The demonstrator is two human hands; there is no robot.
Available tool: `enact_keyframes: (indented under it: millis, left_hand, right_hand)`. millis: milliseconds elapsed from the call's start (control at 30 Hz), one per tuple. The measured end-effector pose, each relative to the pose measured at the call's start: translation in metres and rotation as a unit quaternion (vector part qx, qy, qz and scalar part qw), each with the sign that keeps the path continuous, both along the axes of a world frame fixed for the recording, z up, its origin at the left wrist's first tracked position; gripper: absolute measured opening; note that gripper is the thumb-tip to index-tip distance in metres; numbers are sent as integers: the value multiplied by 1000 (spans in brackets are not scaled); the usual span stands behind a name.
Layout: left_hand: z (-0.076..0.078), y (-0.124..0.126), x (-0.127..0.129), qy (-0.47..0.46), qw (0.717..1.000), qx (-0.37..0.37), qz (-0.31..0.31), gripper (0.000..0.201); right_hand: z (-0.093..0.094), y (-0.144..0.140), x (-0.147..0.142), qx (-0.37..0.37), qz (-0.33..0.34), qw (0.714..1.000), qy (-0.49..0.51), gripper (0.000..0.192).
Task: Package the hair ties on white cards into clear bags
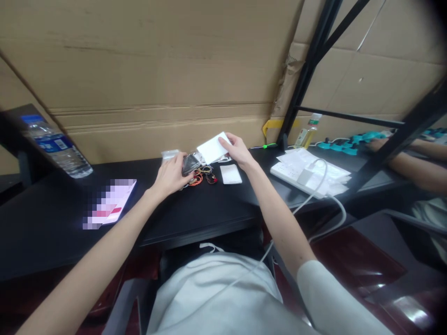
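Observation:
My right hand (237, 151) pinches a white card (212, 149) with the thumb on top, tilted just above the desk. Curled round the near side of a small dark packet (191, 164) is my left hand (171, 174), its grip partly hidden. Close to its fingertips lie orange loops (196, 178) and several small cords, one with a red bit (214, 180). A clear plastic bag (170, 154) shows behind the left hand. Another white card (231, 174) lies flat on the black desk below the right hand.
A lit phone (113, 202) and a water bottle (59, 146) are on the left. To the right sit a white power strip (296, 179) under papers (314, 163), a charger cable (340, 218) and a small yellowish bottle (308, 132). A black frame post (303, 79) stands beside them; another person's arm (412, 163) is beyond.

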State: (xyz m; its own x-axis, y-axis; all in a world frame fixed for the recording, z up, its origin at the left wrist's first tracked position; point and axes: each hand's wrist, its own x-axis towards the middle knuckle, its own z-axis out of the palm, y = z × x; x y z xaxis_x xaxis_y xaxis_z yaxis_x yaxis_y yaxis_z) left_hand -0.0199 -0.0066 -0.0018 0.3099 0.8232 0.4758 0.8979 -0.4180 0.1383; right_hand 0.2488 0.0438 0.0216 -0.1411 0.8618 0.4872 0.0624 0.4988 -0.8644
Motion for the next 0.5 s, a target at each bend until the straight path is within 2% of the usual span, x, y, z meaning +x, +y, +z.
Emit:
enact_keyframes:
  millis: [200, 367, 500]
  left_hand:
    - [-4, 6, -2, -68, 996, -41, -32, 69]
    - [-7, 8, -2, -90, 994, -45, -44, 73]
    - [-7, 9, -2, -93, 995, -33, -22, 78]
  right_hand:
    - [-6, 5, -19, 72, -16, 997, 8, 48]
    - [-8, 4, -22, 65, -36, 997, 17, 49]
    - [-8, 2, -22, 60, -40, 997, -16, 47]
